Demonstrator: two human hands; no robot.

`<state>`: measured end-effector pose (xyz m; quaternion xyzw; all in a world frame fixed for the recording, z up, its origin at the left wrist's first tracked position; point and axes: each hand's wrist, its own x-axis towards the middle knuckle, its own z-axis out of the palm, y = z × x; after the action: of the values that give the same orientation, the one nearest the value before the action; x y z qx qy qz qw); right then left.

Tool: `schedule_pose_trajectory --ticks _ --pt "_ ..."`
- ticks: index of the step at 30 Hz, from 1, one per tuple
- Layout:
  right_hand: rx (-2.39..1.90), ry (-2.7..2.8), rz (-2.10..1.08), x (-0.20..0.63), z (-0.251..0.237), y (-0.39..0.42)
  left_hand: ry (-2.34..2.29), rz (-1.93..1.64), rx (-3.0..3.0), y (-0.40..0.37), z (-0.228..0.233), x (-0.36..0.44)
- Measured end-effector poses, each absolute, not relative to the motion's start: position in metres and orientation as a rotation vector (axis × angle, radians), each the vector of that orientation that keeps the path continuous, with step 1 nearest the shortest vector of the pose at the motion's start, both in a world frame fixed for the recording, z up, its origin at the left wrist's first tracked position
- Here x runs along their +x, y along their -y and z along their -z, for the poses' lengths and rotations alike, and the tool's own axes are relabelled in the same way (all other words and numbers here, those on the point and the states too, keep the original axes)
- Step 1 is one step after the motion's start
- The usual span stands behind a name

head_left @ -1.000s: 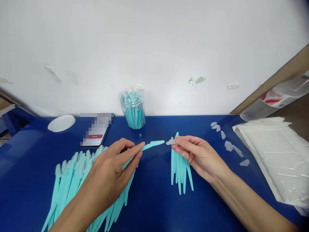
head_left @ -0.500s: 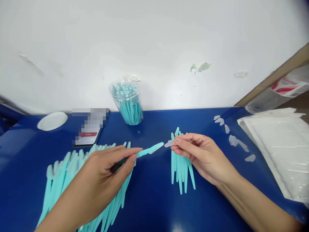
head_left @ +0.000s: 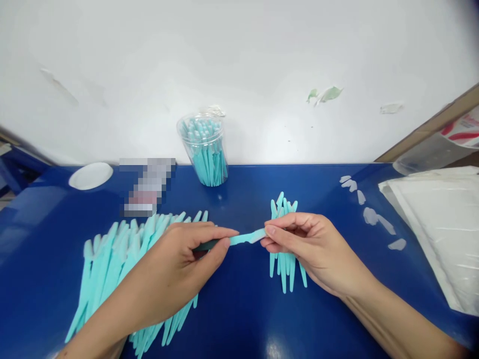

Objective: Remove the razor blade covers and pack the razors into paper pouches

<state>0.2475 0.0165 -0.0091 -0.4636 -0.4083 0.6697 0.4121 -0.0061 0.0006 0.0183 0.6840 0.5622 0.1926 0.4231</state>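
Observation:
My left hand (head_left: 187, 264) pinches the handle of a turquoise eyebrow razor (head_left: 239, 240), which points to the right. My right hand (head_left: 307, 244) is closed on a small translucent blade cover (head_left: 261, 233), now over the razor's blade end; the fingertips hide part of it. Under my left hand and forearm lies a wide pile of turquoise razors (head_left: 108, 269) with whitish covers on their far ends. A smaller bunch of razors (head_left: 283, 274) lies just behind and below my right fingers.
A clear plastic cup (head_left: 205, 149) full of razors stands near the wall. To its left are a blurred-out phone (head_left: 147, 187) and a white oval dish (head_left: 91, 176). Loose blade covers (head_left: 370, 216) lie at right, beside a white plastic-wrapped packet (head_left: 434, 224) and a clear bottle (head_left: 422, 152).
The razor and the cover were apart, with the blade bare. My hands have come together, and the cover is now on the blade end. The view has shifted slightly.

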Motion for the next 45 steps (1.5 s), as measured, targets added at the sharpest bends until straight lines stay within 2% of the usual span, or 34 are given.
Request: schedule_pose_trajectory --ticks 8,12,15,18,22,25,29,36,45 --pt "-1.170 1.194 -1.590 0.245 0.003 -0.015 -1.564 -0.494 1.985 0.011 -0.031 -0.013" --pt "-1.365 1.309 -1.063 0.271 -0.003 -0.033 -2.090 -0.610 1.906 0.030 -0.033 -0.047" --pt "-1.594 1.338 -0.622 0.309 -0.007 -0.052 -2.360 -0.428 1.767 0.040 -0.027 -0.068" --pt "-1.842 1.439 -0.433 0.352 -0.015 -0.065 -2.443 -0.304 1.767 0.043 -0.025 -0.071" --pt "-2.131 1.621 -0.294 0.395 -0.027 -0.084 -2.421 -0.408 1.962 0.035 -0.033 -0.040" --pt "-2.234 1.778 -0.272 0.412 -0.030 -0.110 -2.123 -0.421 2.151 0.020 -0.036 0.006" --pt "-2.317 1.980 -0.366 0.422 -0.026 -0.148 -1.759 -0.111 2.300 -0.007 -0.026 0.069" --pt "-2.333 2.124 -0.544 0.433 -0.015 -0.181 -1.737 -0.023 2.258 -0.033 -0.008 0.095" --pt "-2.153 2.149 -0.637 0.420 -0.026 -0.171 -1.789 0.025 2.253 -0.039 -0.010 0.090"
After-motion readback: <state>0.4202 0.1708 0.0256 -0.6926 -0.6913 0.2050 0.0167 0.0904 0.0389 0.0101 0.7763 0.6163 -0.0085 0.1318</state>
